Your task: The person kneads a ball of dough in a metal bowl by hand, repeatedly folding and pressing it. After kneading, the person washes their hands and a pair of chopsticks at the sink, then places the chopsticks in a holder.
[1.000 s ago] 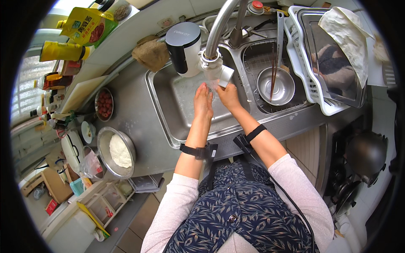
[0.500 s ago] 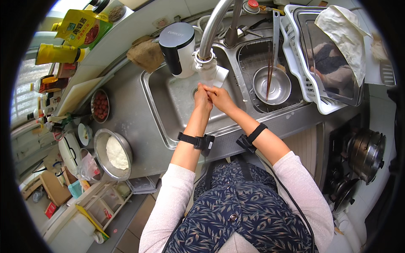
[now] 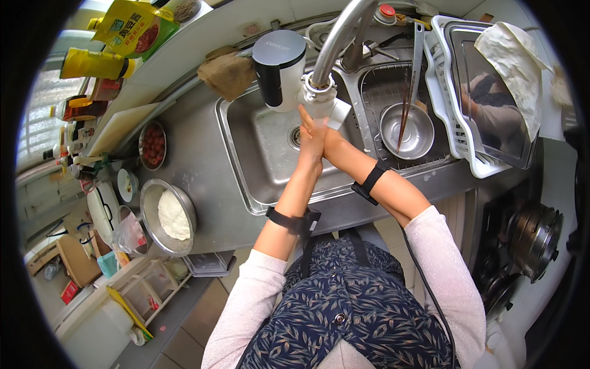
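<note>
My left hand (image 3: 311, 142) and my right hand (image 3: 332, 140) are pressed together, fingers stretched out, just under the white head of the curved steel faucet (image 3: 322, 101). They hover over the left basin of the steel sink (image 3: 258, 154). Neither hand holds anything. The left hand partly covers the right one. Both wrists wear a black band.
A steel bowl (image 3: 405, 132) with chopsticks (image 3: 407, 104) sits in the right basin. Behind the faucet stands a black-and-white cylinder (image 3: 279, 67), with a brown cloth (image 3: 227, 74) beside it. A white rack (image 3: 485, 98) holds a tray at right. A dough bowl (image 3: 169, 215) and a red-fruit bowl (image 3: 152, 144) stand on the left counter.
My hands, side by side under the faucet a second ago, have closed together palm to palm. The view has shifted slightly.
</note>
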The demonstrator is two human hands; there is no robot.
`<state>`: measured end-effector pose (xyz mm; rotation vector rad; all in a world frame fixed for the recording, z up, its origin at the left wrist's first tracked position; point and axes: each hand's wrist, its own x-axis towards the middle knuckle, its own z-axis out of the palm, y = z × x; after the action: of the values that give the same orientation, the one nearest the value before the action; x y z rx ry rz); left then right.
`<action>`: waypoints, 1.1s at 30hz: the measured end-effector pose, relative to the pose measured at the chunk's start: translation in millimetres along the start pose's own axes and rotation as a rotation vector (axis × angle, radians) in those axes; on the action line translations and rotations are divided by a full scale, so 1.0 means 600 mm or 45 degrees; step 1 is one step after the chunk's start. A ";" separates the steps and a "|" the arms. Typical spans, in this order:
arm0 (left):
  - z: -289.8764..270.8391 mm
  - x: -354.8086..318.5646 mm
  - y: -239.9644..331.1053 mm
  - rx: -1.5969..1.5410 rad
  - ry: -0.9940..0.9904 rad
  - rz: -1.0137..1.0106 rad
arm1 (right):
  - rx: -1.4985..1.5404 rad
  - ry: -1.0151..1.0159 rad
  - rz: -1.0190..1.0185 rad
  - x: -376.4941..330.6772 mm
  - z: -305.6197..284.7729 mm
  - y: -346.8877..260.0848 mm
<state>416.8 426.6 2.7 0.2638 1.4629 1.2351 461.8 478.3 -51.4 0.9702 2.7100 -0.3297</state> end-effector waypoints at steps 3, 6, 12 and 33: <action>-0.035 0.033 0.017 0.015 0.075 -0.268 | 0.285 0.042 -0.019 -0.011 -0.024 -0.016; -0.047 0.029 0.028 -0.507 0.022 -0.372 | 0.499 0.121 0.043 -0.021 -0.042 -0.019; -0.028 -0.019 0.026 -0.312 -0.136 -0.175 | 0.146 0.358 -0.064 -0.008 0.007 -0.015; -0.021 -0.010 0.026 -0.478 -0.148 -0.188 | 0.800 0.737 -0.023 -0.030 -0.016 -0.013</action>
<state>401.1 421.9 15.7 -0.0262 1.1048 1.3219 468.8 464.6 -35.7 1.3702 3.1976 -1.1065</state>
